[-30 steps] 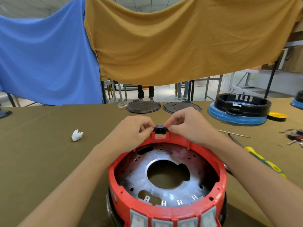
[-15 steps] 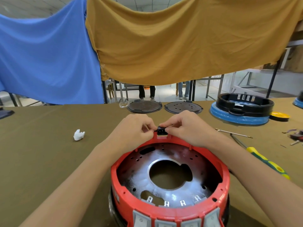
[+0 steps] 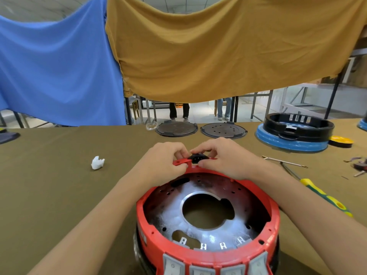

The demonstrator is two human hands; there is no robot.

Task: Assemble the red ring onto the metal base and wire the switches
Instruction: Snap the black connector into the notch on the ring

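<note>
The red ring [image 3: 273, 221] sits on the round metal base [image 3: 200, 231], close to me at the table's front. Several grey switches [image 3: 200, 267] line the ring's near wall, their metal terminals showing inside. A small black socket [image 3: 197, 158] sits at the ring's far rim in a red tab. My left hand [image 3: 164, 161] pinches the socket and tab from the left. My right hand [image 3: 224, 155] pinches it from the right, fingers curled over the rim.
A yellow-green screwdriver [image 3: 325, 197] and thin metal rods [image 3: 286, 161] lie at the right. A black ring on a blue base [image 3: 294, 133], two dark discs [image 3: 200, 129] and a yellow cap [image 3: 340, 140] stand at the back. A white scrap [image 3: 97, 162] lies at the left.
Both hands stay pinched on the black socket at the far rim. The socket now sits a little lower between the fingers, and the red tab shows beside it.
</note>
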